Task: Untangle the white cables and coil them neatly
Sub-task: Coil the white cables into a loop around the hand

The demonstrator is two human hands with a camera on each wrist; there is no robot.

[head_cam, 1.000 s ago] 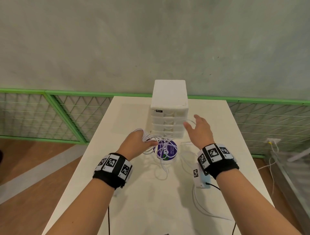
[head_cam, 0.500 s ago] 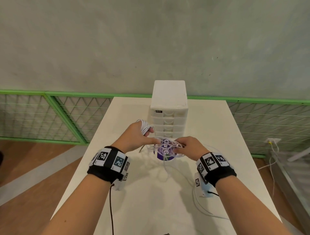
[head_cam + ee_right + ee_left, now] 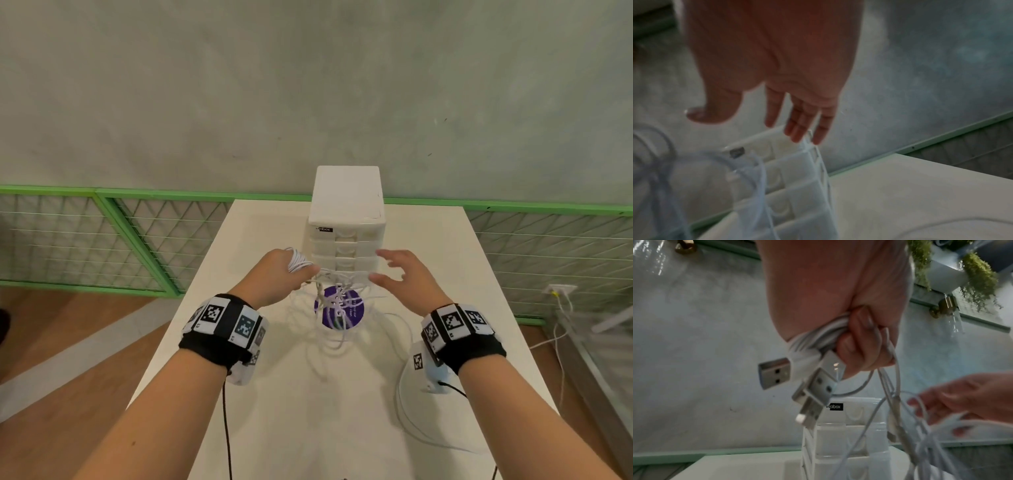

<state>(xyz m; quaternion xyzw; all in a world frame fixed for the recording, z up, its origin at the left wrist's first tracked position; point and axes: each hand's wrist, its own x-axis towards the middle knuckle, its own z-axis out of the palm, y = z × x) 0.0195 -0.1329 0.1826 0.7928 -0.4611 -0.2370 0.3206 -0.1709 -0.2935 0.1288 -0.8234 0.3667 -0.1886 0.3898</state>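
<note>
Wall: grey concrete behind everything, green-framed wire mesh fence [image 3: 102, 236] running along its base.
Floor: wood, visible left and right of the table.
Table [image 3: 308, 411]: white, long, runs away from the camera toward the fence.
Drawer unit [image 3: 346, 219]: white plastic mini chest at the far end of the table, stacked drawers facing the camera, small black label at top left of the front.
White cables [image 3: 329, 308]: tangled bunch, upper part lifted off the table in front of the drawer unit, loose loops trailing down onto the tabletop around the purple disc; one more loop lies on the table near the right wrist.
Left hand [image 3: 277, 277]: raised in front of the drawer unit's left side, fingers [image 3: 855, 344] curled tight round a wound bundle of the cables; bundle wraps over the knuckle side too.
USB plugs [image 3: 774, 373]: several stick out of the left fist, metal ends exposed, strands hang down from the fist toward the right hand.
Right hand [image 3: 407, 281]: level with the left, just right of the tangle, fingers apart and mostly straight, thumb spread; strands pass just beside the fingertips, contact unclear (blurred).
Purple disc [image 3: 339, 308]: round, white print, flat on the table under the hanging tangle.
Wrists: black bands with square coded markers on both.
</note>
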